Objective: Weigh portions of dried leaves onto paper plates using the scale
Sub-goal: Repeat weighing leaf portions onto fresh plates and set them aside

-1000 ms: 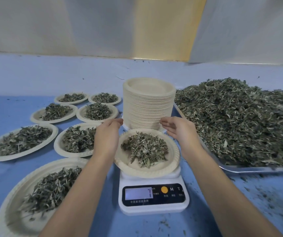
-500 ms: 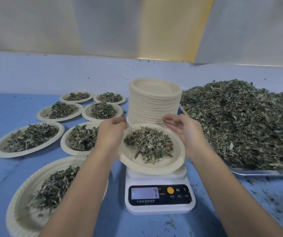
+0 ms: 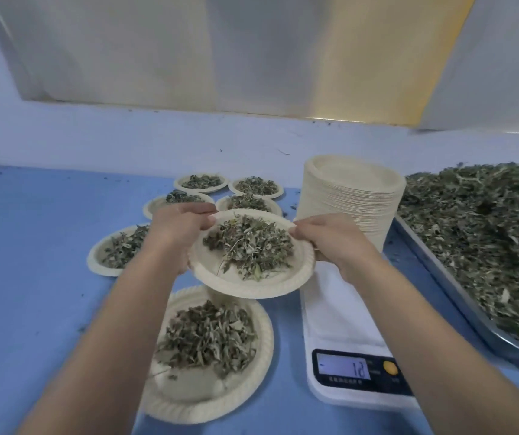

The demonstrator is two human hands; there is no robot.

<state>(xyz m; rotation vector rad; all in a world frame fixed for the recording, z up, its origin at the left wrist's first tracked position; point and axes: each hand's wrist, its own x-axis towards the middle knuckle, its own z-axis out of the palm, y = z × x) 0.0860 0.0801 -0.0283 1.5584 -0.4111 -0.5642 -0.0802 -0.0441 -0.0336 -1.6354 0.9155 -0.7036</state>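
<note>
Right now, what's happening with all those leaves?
A person is portioning dried leaves. The left hand and right hand grip one filled paper plate, held just left of the bare scale. Other filled plates sit farther left; a stack of empty plates and a tray of loose leaves stand to the right.

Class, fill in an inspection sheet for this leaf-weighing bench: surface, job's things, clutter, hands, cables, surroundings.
Surface: blue table, with leaf crumbs scattered on it.
Job's things: held plate of leaves, lifted off the scale, whose platform is bare; stack of empty plates; metal tray heaped with dried leaves; filled plates at left.
Clutter: nothing seen beyond the crumbs.
Hands: left hand and right hand pinch the held plate's rim.
Cables: nothing seen.
Surroundings: pale sheeting behind.
</note>
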